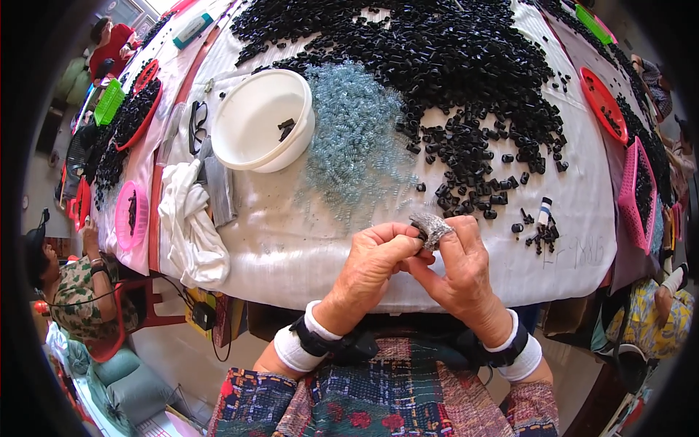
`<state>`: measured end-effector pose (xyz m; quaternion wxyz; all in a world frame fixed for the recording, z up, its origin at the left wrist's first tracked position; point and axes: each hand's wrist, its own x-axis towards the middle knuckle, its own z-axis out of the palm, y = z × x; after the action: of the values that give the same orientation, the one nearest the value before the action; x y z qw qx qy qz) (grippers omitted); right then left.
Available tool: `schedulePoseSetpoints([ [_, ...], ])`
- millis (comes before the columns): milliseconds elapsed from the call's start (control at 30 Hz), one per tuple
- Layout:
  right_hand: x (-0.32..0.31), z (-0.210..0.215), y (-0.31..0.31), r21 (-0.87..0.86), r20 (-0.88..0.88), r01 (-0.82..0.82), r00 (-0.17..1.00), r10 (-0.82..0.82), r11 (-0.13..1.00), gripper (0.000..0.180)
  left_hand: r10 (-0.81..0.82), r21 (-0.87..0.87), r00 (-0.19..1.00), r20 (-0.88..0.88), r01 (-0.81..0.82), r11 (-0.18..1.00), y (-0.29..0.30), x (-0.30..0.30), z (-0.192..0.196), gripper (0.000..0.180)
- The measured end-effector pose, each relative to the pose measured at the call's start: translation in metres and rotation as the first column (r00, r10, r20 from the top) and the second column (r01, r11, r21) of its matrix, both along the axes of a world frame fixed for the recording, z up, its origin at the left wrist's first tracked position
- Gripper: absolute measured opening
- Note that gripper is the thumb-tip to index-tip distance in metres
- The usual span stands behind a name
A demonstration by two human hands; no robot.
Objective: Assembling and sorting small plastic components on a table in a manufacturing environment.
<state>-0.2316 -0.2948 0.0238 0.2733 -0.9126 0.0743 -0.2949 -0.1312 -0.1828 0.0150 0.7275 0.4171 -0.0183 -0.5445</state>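
Fingertip work on a small dark piece, close to the table's near edge

The left hand (364, 264) had its thumb and index finger pinched together on a small dark piece (419, 234), just above the white-covered table (291, 251). The right hand (467, 264) met it there, fingers curled in against a silvery-grey wrap (435, 230); whether that covered a fingertip or was itself being gripped, the view was too small to tell. A steady left pinch, with the right making only light, square pushes, seemed the sound way to handle so small a piece. Working low over the cloth would have kept any slip near, clear of the loose black parts (473, 167) and the heap of clear bluish coils (353, 120) beyond
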Motion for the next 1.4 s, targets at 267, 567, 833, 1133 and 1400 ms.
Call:
schedulePoseSetpoints([
  [267, -0.002, 0.001, 0.001, -0.043, -0.042, 0.028, 0.999, -0.030, 0.999, 0.030, -0.016, 0.064, 0.999, 0.039, 0.014, 0.998, -0.001, -0.001, -0.001, 0.013],
  [567, -0.004, 0.003, 0.005, -0.029, -0.092, 0.034, 0.995, -0.036, 0.999, 0.030, -0.045, 0.099, 0.996, 0.077, 0.037, 0.994, 0.000, -0.001, -0.003, 0.012],
  [833, -0.003, 0.003, -0.001, -0.014, -0.040, 0.041, 0.998, -0.041, 0.999, 0.028, -0.077, 0.082, 0.990, 0.120, 0.067, 0.994, -0.001, -0.001, -0.003, 0.018],
  [1133, -0.006, 0.004, -0.007, 0.126, 0.047, 0.021, 0.999, -0.027, 0.992, 0.031, -0.093, 0.002, 0.990, 0.104, 0.093, 0.996, 0.005, -0.001, -0.003, 0.017],
  [1400, -0.001, 0.002, -0.007, 0.059, 0.129, -0.052, 0.991, 0.044, 0.997, 0.027, -0.078, -0.063, 0.995, 0.066, 0.082, 0.995, 0.006, 0.004, -0.001, 0.010],
])
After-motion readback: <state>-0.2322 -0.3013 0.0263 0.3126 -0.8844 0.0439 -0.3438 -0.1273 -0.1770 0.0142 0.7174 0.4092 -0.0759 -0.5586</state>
